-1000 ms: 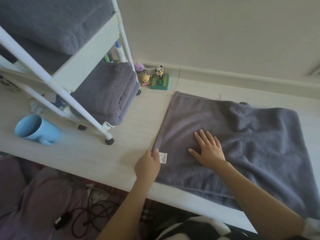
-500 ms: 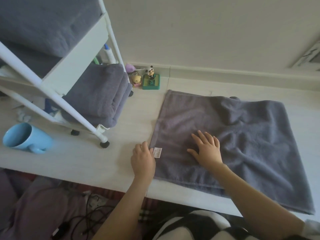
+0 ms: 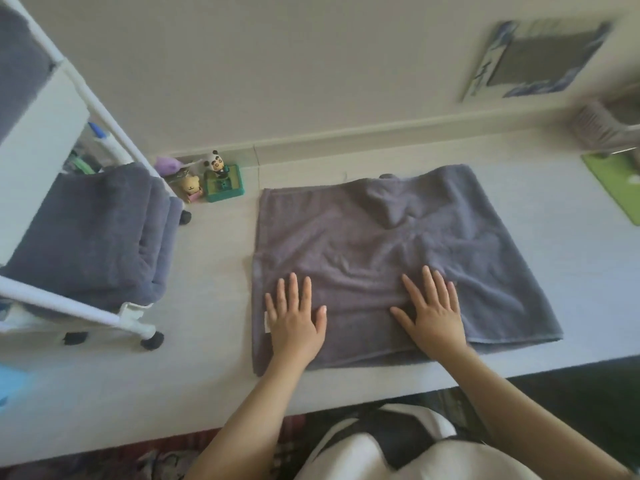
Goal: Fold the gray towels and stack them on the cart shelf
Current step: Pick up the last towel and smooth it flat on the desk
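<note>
Pressing one gray towel: left hand, right hand (both flat).

Cart cut off at left edge; wall picture blurred

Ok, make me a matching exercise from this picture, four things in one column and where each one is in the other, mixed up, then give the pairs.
Things:
1. left hand
2. panda figurine
3. folded gray towels
4. green mat

Places:
A. on the cart shelf
B. far right edge of the table
C. flat on the spread gray towel, near its left edge
D. by the wall, on a green base

Pairs: 1-C, 2-D, 3-A, 4-B
</note>
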